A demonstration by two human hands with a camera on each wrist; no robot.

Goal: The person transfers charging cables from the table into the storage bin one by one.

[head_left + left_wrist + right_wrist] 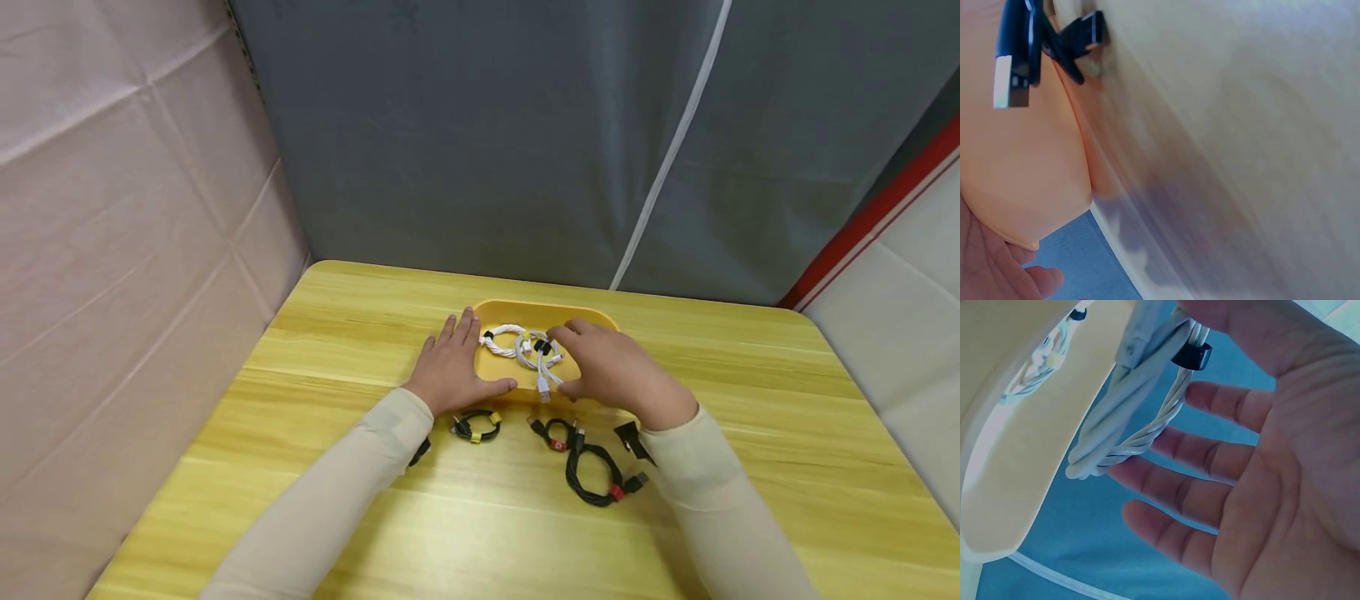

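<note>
Two bare hands are working at a shallow yellow plastic tray (491, 315) on the yellow wooden table (750, 400): the left hand (450, 367) is resting flat, fingers straight, against its left rim, while the right hand (611, 367), fingers loosely spread, is touching a coiled white cable (1129, 434) lying in the tray.

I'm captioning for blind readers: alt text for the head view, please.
Two hands reach to a yellow tray on a wooden table: the left hand rests at its edge, the right hand over coiled white cables. Black cables lie nearer.
</note>
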